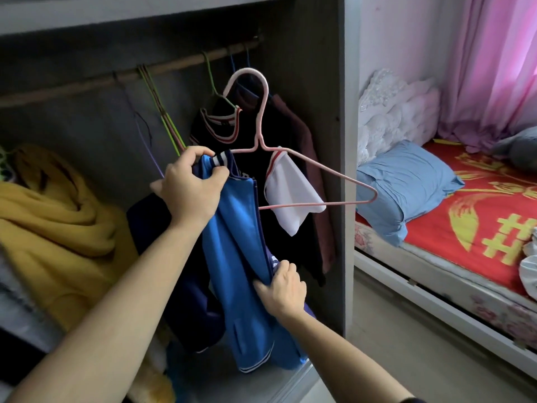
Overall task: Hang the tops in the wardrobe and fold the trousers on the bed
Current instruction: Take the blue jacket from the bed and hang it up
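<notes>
So the left hand (190,186) is clenched on the top (232,242) by its collar, dead centre. The right hand (280,287) pinches its front at 5 o'clock. I'd seat both shoulders on the hanger (257,132), then hook the rail (174,64) at 11 o'clock.

Bedroom in a home. Open grey wardrobe (319,82) with wooden rail (87,85), wire hangers (167,123) and dark tops (252,132), just beside a bed (421,257) with red patterned cover (465,222), blue pillow (406,184), white padded headboard (389,112). Pink curtains (494,68) behind.
</notes>
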Demonstrator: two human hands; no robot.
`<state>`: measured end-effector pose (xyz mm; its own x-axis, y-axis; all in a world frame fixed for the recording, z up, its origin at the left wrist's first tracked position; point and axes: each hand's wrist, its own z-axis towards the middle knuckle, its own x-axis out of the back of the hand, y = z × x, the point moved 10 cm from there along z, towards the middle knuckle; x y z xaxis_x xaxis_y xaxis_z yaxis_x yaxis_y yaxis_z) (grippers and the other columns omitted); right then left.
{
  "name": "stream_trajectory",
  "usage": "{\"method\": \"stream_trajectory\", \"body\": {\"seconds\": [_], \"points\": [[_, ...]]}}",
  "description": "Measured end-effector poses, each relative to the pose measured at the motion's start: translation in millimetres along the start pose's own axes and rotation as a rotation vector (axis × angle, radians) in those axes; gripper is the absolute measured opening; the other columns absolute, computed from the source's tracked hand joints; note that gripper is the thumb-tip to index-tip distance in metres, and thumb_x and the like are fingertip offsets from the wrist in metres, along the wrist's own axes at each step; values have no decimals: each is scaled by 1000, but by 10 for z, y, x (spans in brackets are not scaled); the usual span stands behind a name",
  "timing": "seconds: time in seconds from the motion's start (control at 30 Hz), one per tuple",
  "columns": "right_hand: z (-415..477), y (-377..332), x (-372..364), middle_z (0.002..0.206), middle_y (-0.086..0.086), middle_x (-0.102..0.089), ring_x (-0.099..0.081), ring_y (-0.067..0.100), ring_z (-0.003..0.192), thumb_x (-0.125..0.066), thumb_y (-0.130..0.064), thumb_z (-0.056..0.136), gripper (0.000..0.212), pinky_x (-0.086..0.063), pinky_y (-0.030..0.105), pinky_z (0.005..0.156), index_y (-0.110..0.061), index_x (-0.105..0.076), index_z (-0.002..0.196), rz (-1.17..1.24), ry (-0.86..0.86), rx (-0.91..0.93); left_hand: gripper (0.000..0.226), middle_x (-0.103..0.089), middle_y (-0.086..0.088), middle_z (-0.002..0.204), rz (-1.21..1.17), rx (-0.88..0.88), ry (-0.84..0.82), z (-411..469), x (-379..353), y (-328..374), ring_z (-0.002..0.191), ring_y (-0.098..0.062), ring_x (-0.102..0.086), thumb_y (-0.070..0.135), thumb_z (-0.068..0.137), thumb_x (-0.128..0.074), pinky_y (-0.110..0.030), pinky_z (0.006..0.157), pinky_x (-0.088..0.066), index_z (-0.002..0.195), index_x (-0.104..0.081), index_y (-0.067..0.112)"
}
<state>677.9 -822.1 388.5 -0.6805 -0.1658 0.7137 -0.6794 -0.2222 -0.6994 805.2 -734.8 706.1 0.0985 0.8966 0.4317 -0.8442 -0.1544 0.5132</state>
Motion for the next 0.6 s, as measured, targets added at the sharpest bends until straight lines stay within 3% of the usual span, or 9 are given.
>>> {"method": "stream_trajectory", "body": {"seconds": [0.13,0.3,0.4,0.47,0.53,0.6], "points": [[101,38,-61,96,-9,-47,-57,23,96,-58,-62,62,51,-44,36,75,-25,-42,94,188,-87,-16,15,-55,17,67,-8,-9,2,40,105,-4,81,-14,-55,37,72,-64,-34,81,-22,86,-58,33],[-16,-48,-151,98,-8,-69,-63,13,90,-66,-45,80,32,-49,32,77,-24,-64,104,242,-268,202,16,-58,16,76,-36,49,12,6,155,-163,89,-16,-57,29,77,-65,-34,83,-23,92,-60,32],[-233,-88,-333,86,-6,-67,-63,9,80,-71,-29,81,16,-50,28,75,-18,-71,93,296,-575,236,18,-61,14,86,-58,60,-10,-59,96,-181,90,-15,-56,27,80,-65,-33,83,-23,98,-63,30],[-433,-89,-464,79,8,-59,-59,17,74,-57,-5,79,12,-54,37,77,0,-66,86,464,-795,135,19,-64,12,91,-67,60,-17,-86,66,-178,90,-14,-56,28,81,-65,-33,83,-22,100,-63,31],[-465,-43,-436,75,10,-55,-58,20,66,-42,7,83,24,-56,47,80,-5,-63,80,617,-739,1,19,-65,10,93,-75,61,-16,-87,60,-164,89,-14,-56,28,81,-64,-33,83,-22,99,-63,32],[-286,72,-165,85,6,-60,-60,21,73,-45,0,91,24,-56,44,79,-17,-62,89,549,-358,5,18,-66,9,92,-84,59,-12,-81,70,-127,89,-14,-56,29,79,-64,-33,83,-22,97,-63,33]]}}
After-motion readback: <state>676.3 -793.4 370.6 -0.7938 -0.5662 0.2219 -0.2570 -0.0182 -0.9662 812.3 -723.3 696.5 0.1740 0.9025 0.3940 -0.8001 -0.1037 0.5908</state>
